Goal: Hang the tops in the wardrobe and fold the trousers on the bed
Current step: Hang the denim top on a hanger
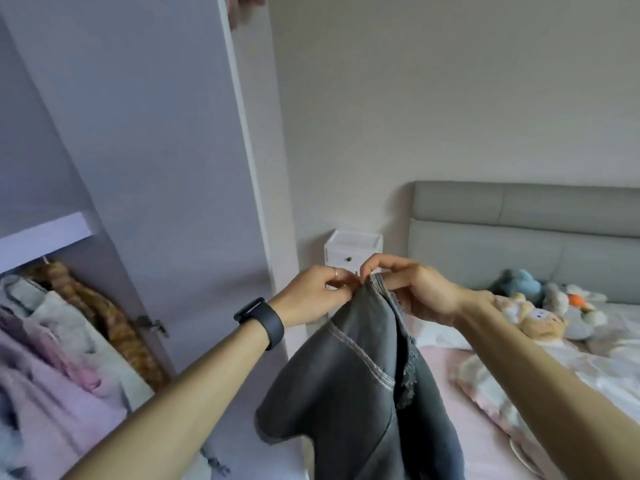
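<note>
Grey denim trousers (360,382) with pale stitching and a frayed edge hang in the air in front of me. My left hand (317,289), with a ring and a dark watch on its wrist, pinches the top edge of the fabric. Close beside it, my right hand (412,289) pinches the same top edge, fingers curled over it. The open wardrobe (145,140) stands at the left, with several tops (62,341) hanging inside. The bed (519,393), covered in pink and white bedding, lies at the right, below the trousers.
The wardrobe door (166,168) stands open between me and the wall. A white bedside table (353,249) sits behind my hands. Soft toys (540,306) lie against the grey padded headboard (519,230). A pillow (485,386) lies on the bed.
</note>
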Available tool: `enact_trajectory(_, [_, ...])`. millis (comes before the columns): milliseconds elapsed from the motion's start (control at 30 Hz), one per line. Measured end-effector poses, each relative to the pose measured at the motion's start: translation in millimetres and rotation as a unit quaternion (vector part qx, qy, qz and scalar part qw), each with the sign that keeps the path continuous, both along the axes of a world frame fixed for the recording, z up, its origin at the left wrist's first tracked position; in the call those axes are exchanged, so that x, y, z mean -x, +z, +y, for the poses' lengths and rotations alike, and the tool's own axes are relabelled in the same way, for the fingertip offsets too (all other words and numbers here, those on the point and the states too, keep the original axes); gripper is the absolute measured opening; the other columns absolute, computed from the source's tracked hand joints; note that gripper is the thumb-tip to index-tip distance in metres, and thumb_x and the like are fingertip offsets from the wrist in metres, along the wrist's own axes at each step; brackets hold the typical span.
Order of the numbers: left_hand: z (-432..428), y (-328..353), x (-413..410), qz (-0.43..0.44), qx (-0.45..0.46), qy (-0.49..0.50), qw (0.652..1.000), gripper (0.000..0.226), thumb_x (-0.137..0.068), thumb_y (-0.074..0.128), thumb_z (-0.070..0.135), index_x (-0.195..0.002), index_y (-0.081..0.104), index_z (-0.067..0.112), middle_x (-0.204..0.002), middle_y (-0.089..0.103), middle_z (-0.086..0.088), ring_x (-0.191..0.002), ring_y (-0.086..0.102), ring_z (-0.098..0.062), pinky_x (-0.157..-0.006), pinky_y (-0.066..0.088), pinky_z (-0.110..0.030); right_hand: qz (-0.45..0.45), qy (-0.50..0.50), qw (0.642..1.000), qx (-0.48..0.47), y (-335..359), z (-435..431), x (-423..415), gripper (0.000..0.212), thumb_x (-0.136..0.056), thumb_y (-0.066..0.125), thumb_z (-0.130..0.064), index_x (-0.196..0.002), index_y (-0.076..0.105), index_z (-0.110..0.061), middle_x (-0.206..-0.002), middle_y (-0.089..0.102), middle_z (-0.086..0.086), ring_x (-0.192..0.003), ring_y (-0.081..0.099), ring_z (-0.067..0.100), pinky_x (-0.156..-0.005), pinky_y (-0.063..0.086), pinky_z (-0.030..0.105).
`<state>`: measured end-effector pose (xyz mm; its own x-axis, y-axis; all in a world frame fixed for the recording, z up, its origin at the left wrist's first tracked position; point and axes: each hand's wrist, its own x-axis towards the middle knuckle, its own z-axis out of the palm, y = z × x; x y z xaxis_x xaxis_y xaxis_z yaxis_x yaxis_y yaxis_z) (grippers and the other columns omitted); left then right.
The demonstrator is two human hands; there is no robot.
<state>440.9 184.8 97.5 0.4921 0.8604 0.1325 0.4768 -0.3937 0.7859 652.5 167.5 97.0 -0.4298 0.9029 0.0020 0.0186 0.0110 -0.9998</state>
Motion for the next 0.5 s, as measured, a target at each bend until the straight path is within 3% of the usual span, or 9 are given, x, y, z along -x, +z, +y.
enact_trajectory(133, [-6.9,-13.1,50.4,0.01,0.075,-0.022,0.997,0.013,-0.091,0.071,0.022,-0.092,0.071,0.036,-0.092,0.073,0.021,-0.091,0.065,0.007,-0.078,0.044,-0.003,-0.018,0.049,0.999,-0.008,-22.3,5.2,33.3,0.027,-0.076,0.057,0.0,-0.094,0.07,-0.015,-0.09,0.055,0.02,-0.085,0.042,0.03,-0.071,0.03,0.037])
enact_trajectory(200, [-8.4,-23.0,75.6,0.031,0.077,-0.017,0.996,0.004,-0.092,0.071,0.026,-0.092,0.067,0.028,-0.086,0.072,0.017,-0.083,0.064,0.004,-0.077,0.045,-0.008,-0.034,0.066,0.997,-0.015,-32.2,7.5,52.2,0.03,-0.077,0.057,-0.001,-0.1,0.071,-0.014,-0.099,0.061,0.021,-0.091,0.049,0.029,-0.082,0.035,0.036])
enact_trajectory(267, [-11.7,-33.6,97.5,0.052,0.059,0.011,0.997,0.007,-0.095,0.065,0.027,-0.09,0.061,0.026,-0.077,0.068,0.017,-0.07,0.059,0.002,-0.074,0.045,-0.018,-0.037,0.048,0.998,-0.022,-44.8,7.3,72.0,0.032,-0.079,0.06,-0.008,-0.106,0.073,-0.017,-0.101,0.068,0.014,-0.089,0.059,0.026,-0.083,0.045,0.03])
enact_trajectory(367, [-19.9,-49.2,125.8,0.018,0.039,0.07,0.997,0.014,-0.099,0.06,0.022,-0.086,0.054,0.023,-0.064,0.054,0.015,-0.061,0.044,-0.005,-0.066,0.036,-0.028,-0.019,-0.024,0.999,-0.011,-69.4,1.3,103.1,0.029,-0.085,0.069,-0.03,-0.113,0.074,-0.024,-0.12,0.071,0.006,-0.117,0.064,0.027,-0.104,0.048,0.039])
enact_trajectory(433, [-26.5,-56.9,147.3,0.035,0.024,0.084,0.996,0.015,-0.1,0.056,0.023,-0.085,0.052,0.025,-0.062,0.047,0.015,-0.061,0.04,-0.007,-0.066,0.033,-0.03,-0.046,-0.015,0.999,-0.008,-82.6,-6.8,127.9,0.037,-0.085,0.071,-0.054,-0.111,0.075,-0.027,-0.114,0.074,-0.003,-0.113,0.067,0.016,-0.099,0.051,0.031])
enact_trajectory(500, [-32.9,-60.3,164.5,0.104,0.001,0.077,0.992,0.015,-0.101,0.053,0.025,-0.087,0.048,0.026,-0.063,0.045,0.014,-0.058,0.039,-0.004,-0.063,0.034,-0.029,-0.147,0.01,0.986,-0.076,-88.3,-13.0,146.5,0.034,-0.081,0.072,-0.063,-0.094,0.075,-0.032,-0.087,0.071,-0.015,-0.083,0.066,0.002,-0.078,0.048,0.02])
